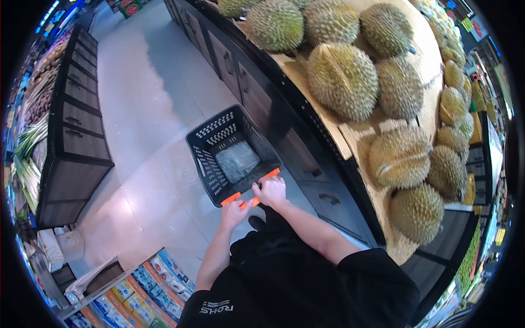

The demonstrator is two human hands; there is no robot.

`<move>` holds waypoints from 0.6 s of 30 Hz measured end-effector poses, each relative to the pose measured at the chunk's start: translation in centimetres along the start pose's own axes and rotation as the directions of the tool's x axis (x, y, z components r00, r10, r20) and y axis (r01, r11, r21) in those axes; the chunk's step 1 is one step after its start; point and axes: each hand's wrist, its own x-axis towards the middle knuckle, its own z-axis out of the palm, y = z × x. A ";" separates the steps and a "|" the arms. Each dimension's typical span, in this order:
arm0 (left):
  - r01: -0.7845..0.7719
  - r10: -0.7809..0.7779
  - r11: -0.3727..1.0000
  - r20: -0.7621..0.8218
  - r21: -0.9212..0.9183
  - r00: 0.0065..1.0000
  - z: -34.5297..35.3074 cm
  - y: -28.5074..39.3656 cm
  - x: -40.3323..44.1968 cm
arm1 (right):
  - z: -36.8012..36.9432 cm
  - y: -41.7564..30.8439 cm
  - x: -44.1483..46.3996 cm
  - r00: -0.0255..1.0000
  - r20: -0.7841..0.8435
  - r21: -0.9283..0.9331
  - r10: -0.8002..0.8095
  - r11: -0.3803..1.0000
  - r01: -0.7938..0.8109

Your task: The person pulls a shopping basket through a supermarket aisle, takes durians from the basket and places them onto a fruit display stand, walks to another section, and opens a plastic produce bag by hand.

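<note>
A black plastic basket with slotted walls hangs in front of my body, above the tiled floor. Its handle is orange, and both hands are closed around it. My left hand grips the handle's left part, while my right hand holds it farther right. Inside the basket, on its bottom, lies a clear plastic bag or wrapped item; its contents are too unclear to name.
At the right, durians are piled on a wooden display above dark cabinets. Leeks lie on a dark stand at the left. Packaged goods fill shelves at the lower left. Tiled floor runs between the displays.
</note>
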 end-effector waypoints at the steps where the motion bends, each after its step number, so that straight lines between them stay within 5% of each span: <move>1: 0.011 -0.012 1.000 0.021 0.019 1.000 -0.6 -0.1 0.7 | 0.1 -0.2 0.8 1.000 -0.007 -0.006 -0.025 1.000 0.025; 18: 0.158 -0.156 0.987 -0.106 0.008 0.982 -5.4 -1.3 9.4 | 1.4 -2.3 12.4 0.978 0.088 0.044 -0.191 0.981 0.188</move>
